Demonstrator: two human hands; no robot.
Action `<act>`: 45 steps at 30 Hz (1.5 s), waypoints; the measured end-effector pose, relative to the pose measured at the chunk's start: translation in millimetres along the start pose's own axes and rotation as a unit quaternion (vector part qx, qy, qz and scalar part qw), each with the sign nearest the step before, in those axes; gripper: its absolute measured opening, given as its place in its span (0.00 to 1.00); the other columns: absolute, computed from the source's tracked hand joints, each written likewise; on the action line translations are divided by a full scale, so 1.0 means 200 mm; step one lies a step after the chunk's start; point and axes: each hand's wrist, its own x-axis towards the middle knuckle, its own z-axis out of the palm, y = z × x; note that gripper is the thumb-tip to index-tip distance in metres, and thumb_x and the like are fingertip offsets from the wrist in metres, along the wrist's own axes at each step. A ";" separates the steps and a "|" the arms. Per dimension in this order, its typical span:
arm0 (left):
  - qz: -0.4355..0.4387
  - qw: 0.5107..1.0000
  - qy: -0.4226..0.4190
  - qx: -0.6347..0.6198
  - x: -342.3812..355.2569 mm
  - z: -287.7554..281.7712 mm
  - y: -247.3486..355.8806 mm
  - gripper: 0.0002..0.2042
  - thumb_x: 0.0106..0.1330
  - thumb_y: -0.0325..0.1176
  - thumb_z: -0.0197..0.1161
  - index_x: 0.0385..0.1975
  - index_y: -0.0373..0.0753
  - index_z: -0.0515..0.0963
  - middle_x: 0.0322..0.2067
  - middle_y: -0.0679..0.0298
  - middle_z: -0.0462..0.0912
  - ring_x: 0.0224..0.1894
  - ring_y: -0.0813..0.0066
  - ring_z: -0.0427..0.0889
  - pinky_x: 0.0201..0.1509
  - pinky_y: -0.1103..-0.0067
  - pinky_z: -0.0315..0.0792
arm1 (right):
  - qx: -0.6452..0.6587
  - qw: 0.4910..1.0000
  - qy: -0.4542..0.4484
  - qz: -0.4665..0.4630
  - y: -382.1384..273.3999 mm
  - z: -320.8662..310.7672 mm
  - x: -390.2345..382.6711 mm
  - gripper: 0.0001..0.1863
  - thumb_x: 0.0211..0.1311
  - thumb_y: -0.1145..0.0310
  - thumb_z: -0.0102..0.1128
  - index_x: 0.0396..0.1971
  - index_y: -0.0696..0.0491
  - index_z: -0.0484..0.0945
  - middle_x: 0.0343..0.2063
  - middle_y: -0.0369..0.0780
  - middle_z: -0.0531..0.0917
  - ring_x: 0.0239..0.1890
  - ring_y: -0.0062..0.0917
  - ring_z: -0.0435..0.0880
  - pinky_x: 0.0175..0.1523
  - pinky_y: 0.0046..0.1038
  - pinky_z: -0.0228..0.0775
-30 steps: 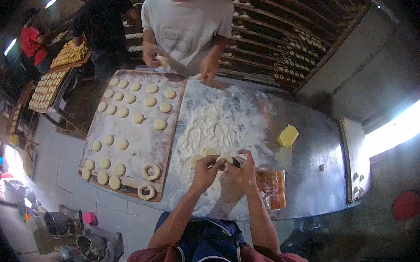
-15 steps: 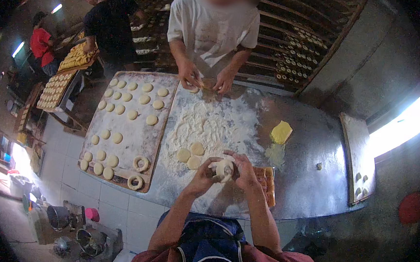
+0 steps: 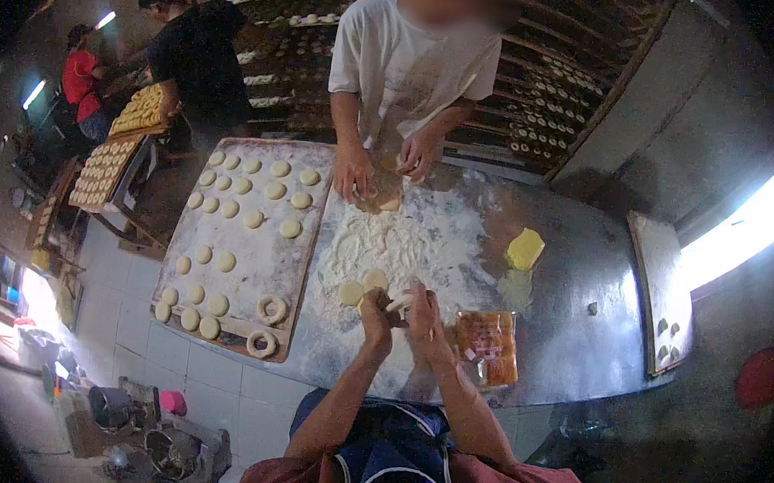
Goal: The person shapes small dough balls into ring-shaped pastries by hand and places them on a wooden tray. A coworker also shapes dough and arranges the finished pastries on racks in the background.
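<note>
Between my two hands, above the floured near part of the metal table (image 3: 568,344), is a ring of pale dough (image 3: 398,304). My left hand (image 3: 379,316) has its fingers closed round the ring's left side. My right hand (image 3: 423,313) grips the other side, its fingers partly raised. Both hands cover much of the ring. Flat dough rounds (image 3: 351,293) lie on the flour just left of my left hand, one partly hidden by it. Two shaped dough rings (image 3: 272,309) rest at the near right corner of a floured board (image 3: 254,282), along with several dough rounds (image 3: 218,304).
Loose flour (image 3: 374,241) covers the table's middle. A yellow block of fat (image 3: 525,248) and a clear packet of brown bread (image 3: 487,345) lie to the right. Across the table, a person in white (image 3: 408,63) handles dough. Two other people stand near trays (image 3: 105,172) at far left.
My hands have turned and lowered slightly, tilting the dough ring, and the bread packet now shows fully. Across the table, the other person's hands have moved apart and nearer the flour.
</note>
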 end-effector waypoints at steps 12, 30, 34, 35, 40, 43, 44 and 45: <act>0.350 0.702 -0.159 0.599 0.18 -0.24 0.38 0.18 0.79 0.47 0.43 0.31 0.41 0.69 0.23 0.62 0.72 0.25 0.65 0.79 0.24 0.63 0.74 | -0.040 0.995 0.071 0.064 0.01 0.45 0.20 0.25 0.77 0.50 0.49 0.46 0.61 0.77 0.29 0.45 0.79 0.23 0.34 0.74 0.34 0.36 0.71; 0.326 0.648 0.119 0.678 0.56 -0.78 1.11 0.15 0.57 0.31 0.67 0.45 0.38 0.78 0.44 0.54 0.78 0.52 0.49 0.74 0.51 0.53 0.67 | -0.463 0.880 -0.092 0.059 0.05 0.95 0.58 0.25 0.56 0.64 0.69 0.55 0.54 0.78 0.53 0.49 0.81 0.52 0.42 0.81 0.59 0.42 0.72; 0.325 0.572 0.175 0.732 0.17 -1.05 1.37 0.24 0.54 0.25 0.70 0.54 0.37 0.76 0.49 0.49 0.76 0.53 0.47 0.74 0.54 0.56 0.67 | -0.555 0.817 -0.147 -0.050 0.02 0.58 0.45 0.19 0.57 0.69 0.63 0.51 0.51 0.82 0.54 0.47 0.77 0.57 0.44 0.74 0.58 0.47 0.71; 0.329 0.560 0.167 0.742 0.14 -1.18 1.38 0.24 0.54 0.25 0.70 0.54 0.37 0.76 0.49 0.49 0.75 0.53 0.47 0.74 0.54 0.56 0.67 | -0.563 0.805 -0.178 -0.060 0.03 0.55 0.42 0.17 0.57 0.68 0.63 0.48 0.51 0.83 0.54 0.46 0.76 0.57 0.43 0.73 0.57 0.47 0.71; 0.278 0.578 0.128 0.757 0.21 -1.25 1.43 0.17 0.55 0.24 0.70 0.45 0.35 0.76 0.48 0.48 0.77 0.52 0.44 0.75 0.54 0.56 0.69 | -0.517 0.827 -0.219 -0.027 -0.11 0.48 0.43 0.15 0.56 0.63 0.67 0.43 0.50 0.83 0.52 0.44 0.80 0.56 0.41 0.77 0.56 0.46 0.72; 0.200 0.652 0.062 0.729 0.20 -1.15 1.45 0.14 0.56 0.23 0.70 0.40 0.35 0.74 0.44 0.49 0.79 0.49 0.44 0.78 0.51 0.59 0.71 | -0.374 0.907 -0.160 0.109 -0.09 0.40 0.39 0.17 0.52 0.65 0.73 0.43 0.51 0.81 0.45 0.42 0.84 0.49 0.37 0.82 0.52 0.43 0.75; 0.178 0.677 0.031 0.713 0.21 -1.09 1.44 0.13 0.56 0.23 0.70 0.38 0.36 0.73 0.43 0.49 0.80 0.47 0.44 0.79 0.50 0.60 0.72 | -0.301 0.930 -0.124 0.172 -0.05 0.36 0.37 0.19 0.50 0.67 0.75 0.43 0.52 0.81 0.42 0.42 0.85 0.47 0.36 0.84 0.50 0.42 0.77; 0.205 0.688 -0.001 0.696 0.20 -1.00 1.39 0.12 0.58 0.27 0.71 0.38 0.36 0.74 0.38 0.50 0.81 0.44 0.46 0.81 0.46 0.61 0.73 | -0.223 0.960 -0.073 0.152 0.01 0.31 0.33 0.20 0.50 0.69 0.75 0.44 0.53 0.79 0.39 0.41 0.85 0.43 0.33 0.84 0.48 0.39 0.77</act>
